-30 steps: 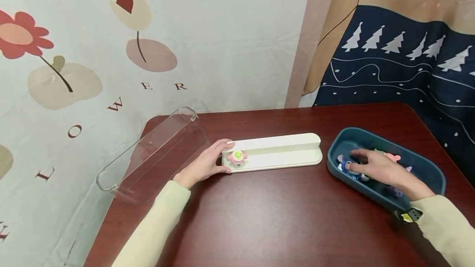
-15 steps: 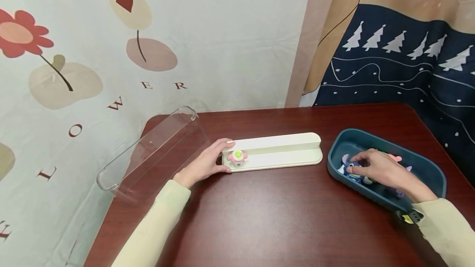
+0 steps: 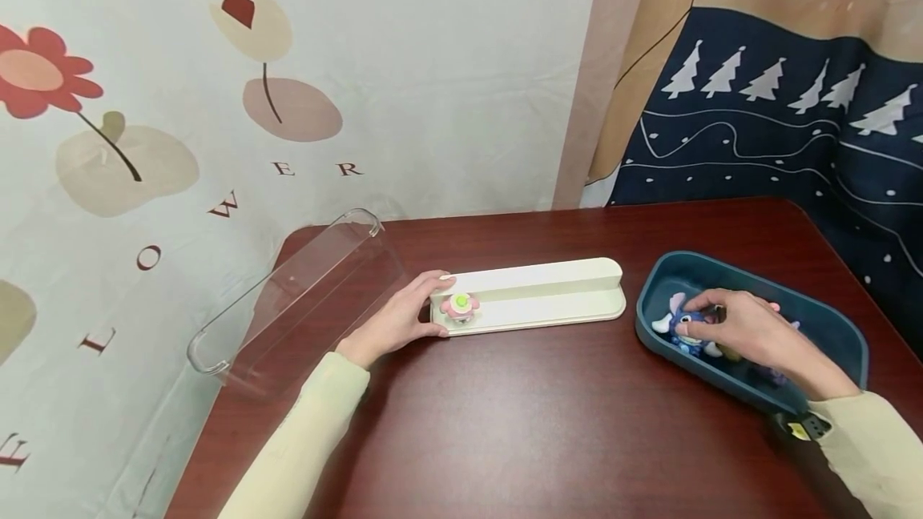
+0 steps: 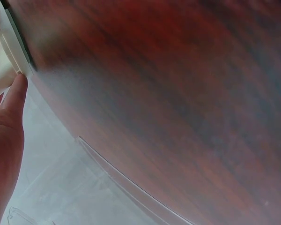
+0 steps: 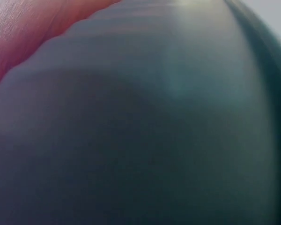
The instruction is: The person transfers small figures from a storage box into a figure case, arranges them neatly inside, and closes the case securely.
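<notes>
My left hand [image 3: 399, 316] grips the left end of a long cream-white stepped display base [image 3: 541, 299], thumb at its front edge and fingers at the back. On the base's left end sits a small pink figurine [image 3: 460, 307] with a green-and-white top. At the right, my right hand [image 3: 746, 329] reaches into a dark teal tray [image 3: 829, 327] and pinches a blue big-eared figurine [image 3: 690, 328] between thumb and fingers. More small figurines lie under that hand, mostly hidden. The right wrist view shows only the blurred tray wall [image 5: 178, 140] and part of the hand.
A clear plastic cover [image 3: 303, 287] leans at the table's left edge, beside the left forearm. The dark red-brown wooden table [image 3: 548, 415] backs onto a printed curtain [image 3: 447, 86]. A black band [image 3: 804, 425] circles the right wrist beside the tray's front rim.
In the tray, my right hand has taken hold of the blue figurine, which now stands more upright with its ear raised. The left hand and the base have stayed put.
</notes>
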Demonstrator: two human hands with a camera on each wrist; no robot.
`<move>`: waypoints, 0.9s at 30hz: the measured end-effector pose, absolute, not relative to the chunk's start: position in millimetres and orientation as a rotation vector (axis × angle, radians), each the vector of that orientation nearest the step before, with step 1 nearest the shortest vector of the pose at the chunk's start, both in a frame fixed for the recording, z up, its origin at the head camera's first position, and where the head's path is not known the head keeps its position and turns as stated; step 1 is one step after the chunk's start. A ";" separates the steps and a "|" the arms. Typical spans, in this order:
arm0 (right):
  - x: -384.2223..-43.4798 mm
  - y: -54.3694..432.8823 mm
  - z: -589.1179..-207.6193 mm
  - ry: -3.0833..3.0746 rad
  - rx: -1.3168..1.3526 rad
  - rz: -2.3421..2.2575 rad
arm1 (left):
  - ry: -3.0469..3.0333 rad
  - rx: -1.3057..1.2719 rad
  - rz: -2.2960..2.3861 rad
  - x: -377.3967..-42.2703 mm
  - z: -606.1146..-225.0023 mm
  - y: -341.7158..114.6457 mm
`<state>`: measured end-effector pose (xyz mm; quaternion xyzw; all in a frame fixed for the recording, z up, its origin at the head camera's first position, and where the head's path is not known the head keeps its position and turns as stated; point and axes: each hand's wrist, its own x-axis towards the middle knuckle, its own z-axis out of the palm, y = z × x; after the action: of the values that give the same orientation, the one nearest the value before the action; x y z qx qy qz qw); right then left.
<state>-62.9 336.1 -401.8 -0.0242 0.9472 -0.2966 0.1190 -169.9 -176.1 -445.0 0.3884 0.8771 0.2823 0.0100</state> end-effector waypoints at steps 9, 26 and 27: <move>-57.0 334.3 -384.5 2.846 0.000 -0.895 | 2.746 1.220 0.870 -168.3 -444.7 -176.7; -51.2 303.1 -358.5 2.984 0.016 -1.053 | 2.728 1.193 0.879 -164.9 -439.3 -176.7; -51.5 299.7 -357.7 2.978 0.013 -1.079 | 2.725 1.187 0.884 -164.7 -438.8 -176.8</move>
<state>-51.5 299.7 -357.7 0.0040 0.9401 -0.3407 -0.0128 -164.7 -176.8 -438.8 0.3828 0.8785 0.2850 0.0203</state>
